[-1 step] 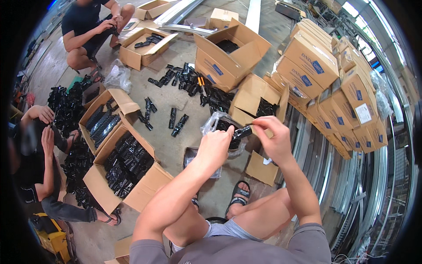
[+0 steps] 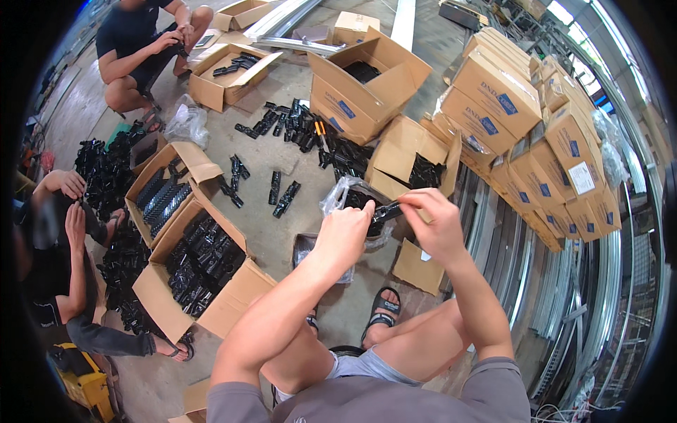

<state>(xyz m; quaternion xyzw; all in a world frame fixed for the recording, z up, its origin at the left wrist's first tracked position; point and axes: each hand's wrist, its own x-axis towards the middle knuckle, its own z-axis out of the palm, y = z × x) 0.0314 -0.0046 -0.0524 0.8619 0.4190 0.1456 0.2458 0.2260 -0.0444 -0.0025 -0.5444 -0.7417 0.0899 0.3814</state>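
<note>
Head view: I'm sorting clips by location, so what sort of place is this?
Probably a workshop or warehouse, judging by the stacked cardboard boxes, long metal bars and a loose pile of black parts.

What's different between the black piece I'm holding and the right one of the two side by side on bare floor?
The held piece is up between the left hand and right hand; the floor piece lies flat, untouched. The held piece is partly covered by the hands; the floor piece shows whole. Both are black and shiny.
</note>
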